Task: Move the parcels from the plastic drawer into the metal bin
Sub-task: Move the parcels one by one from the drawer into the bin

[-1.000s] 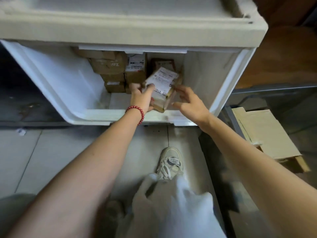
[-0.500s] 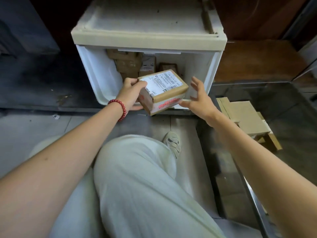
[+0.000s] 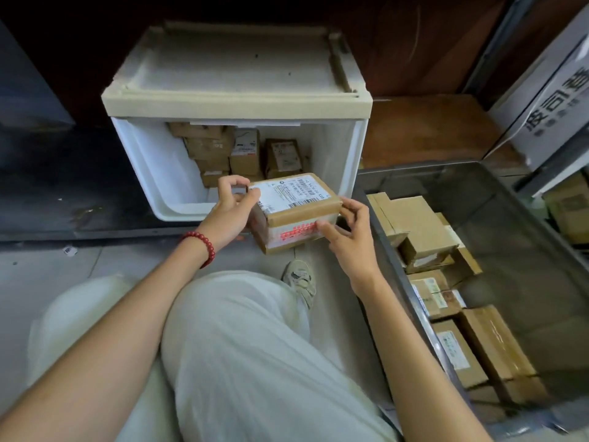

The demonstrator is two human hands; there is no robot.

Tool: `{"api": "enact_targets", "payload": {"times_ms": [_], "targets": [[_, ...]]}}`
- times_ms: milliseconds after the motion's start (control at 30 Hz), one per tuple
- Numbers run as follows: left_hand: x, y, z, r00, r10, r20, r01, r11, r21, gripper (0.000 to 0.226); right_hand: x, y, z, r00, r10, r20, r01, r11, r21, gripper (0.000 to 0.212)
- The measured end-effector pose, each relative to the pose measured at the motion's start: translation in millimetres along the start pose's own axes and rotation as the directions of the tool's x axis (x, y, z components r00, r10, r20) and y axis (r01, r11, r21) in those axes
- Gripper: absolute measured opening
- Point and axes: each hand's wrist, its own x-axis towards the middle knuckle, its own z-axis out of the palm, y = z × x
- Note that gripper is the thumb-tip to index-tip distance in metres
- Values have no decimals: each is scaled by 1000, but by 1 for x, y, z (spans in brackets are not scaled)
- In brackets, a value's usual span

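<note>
i see the left hand [image 3: 231, 209] and right hand [image 3: 347, 232] both gripping one parcel [image 3: 294, 212] between plastic drawer [image 3: 143, 161] and metal bin [image 3: 522, 237].

Cardboard, plastic and sheet metal, mostly matt.
The parcel [image 3: 296, 212] is matt brown cardboard with a smooth white paper label and glossy tape printed red along its side. The plastic drawer [image 3: 149, 167] is smooth white plastic with a faint sheen, under a duller cream top. The metal bin [image 3: 414, 177] has grey, dully reflective sheet walls, and the parcels [image 3: 420, 231] in it are plain matt cardboard. The bracelet [image 3: 204, 247] has glossy red beads. The trousers [image 3: 255, 346] are soft pale cloth.
</note>
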Motion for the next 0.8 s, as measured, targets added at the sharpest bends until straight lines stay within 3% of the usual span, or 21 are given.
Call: {"api": "enact_targets", "payload": {"times_ms": [167,267,467,600,733,800], "targets": [[12,-4,-4,988,28,151,-23,999,-36,32,4,0,-4,990,-20,-139,16,999,-32,46],[12,-9,-4,974,58,217,-62,998,8,59,5,5,-5,990,35,-137,-43,997,-56,57],[10,-16,-7,954,41,297,-63,996,66,93,6,9,-13,988,137,-73,-144,985,-96,77],[13,-19,-8,937,61,344,-132,973,189,123,6,6,-17,985,165,-51,-170,980,-108,67],[17,-23,-9,948,71,311,-145,964,222,113,3,1,-21,986,163,-25,-165,984,-71,44],[18,-23,-7,962,92,257,-141,974,178,100,2,-1,-20,987,161,-27,-163,985,-61,51]]}}
